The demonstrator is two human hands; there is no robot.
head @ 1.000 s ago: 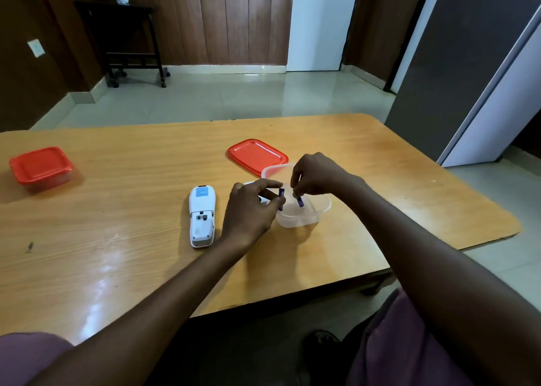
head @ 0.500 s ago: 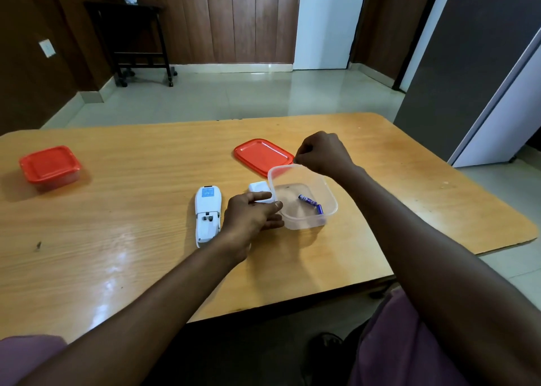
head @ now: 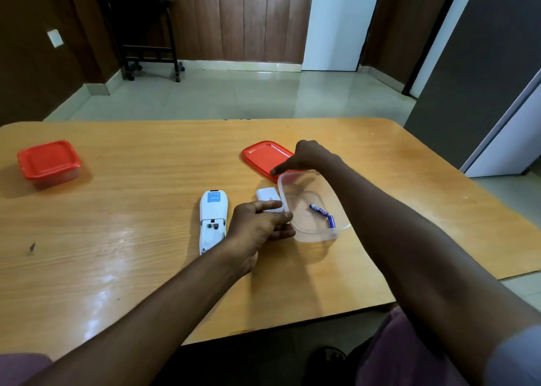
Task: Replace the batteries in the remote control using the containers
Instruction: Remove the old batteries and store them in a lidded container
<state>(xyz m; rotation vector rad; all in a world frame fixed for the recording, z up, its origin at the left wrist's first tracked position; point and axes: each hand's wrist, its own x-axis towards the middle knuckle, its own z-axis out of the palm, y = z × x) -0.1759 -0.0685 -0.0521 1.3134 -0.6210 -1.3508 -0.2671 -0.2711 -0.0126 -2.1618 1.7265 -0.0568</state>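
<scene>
On the wooden surface a white remote control lies face down, battery bay open. The left hand grips the near rim of a clear container holding two blue batteries. The right hand touches the loose red lid. A closed red-lidded container sits far left.

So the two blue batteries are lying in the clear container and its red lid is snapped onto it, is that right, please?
Not quite. The two blue batteries do lie in the clear container, but its red lid is off, lying flat on the table just behind the container, with the right hand over it. The head view shows this.
</scene>
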